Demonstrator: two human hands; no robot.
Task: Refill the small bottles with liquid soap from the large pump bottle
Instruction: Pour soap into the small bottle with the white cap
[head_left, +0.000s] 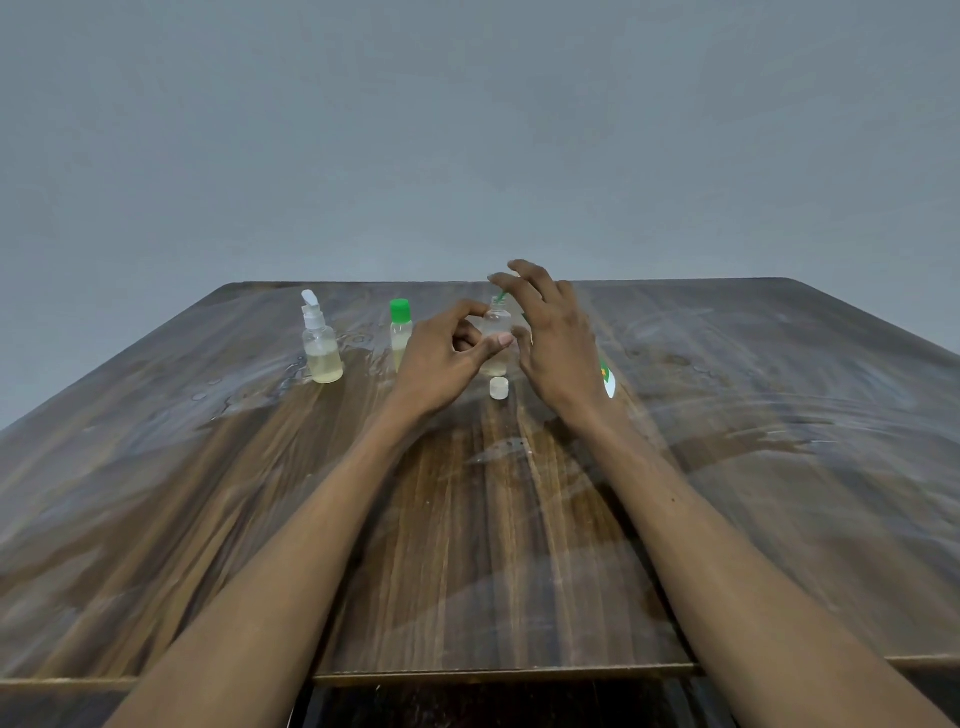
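A small clear bottle stands uncapped at the middle of the wooden table, a little pale liquid at its bottom. My left hand grips it between thumb and forefinger. Its white cap lies just in front of it. My right hand is over the large pump bottle with fingers spread and fairly straight, hiding most of it; only part of a white and green label shows. The pump's green spout points down at the small bottle's mouth.
Further left on the table stand a small bottle with a green cap and a clear bottle with an open white flip cap, both holding yellowish liquid. Wet smears and droplets lie around them. A grey wall rises behind the table.
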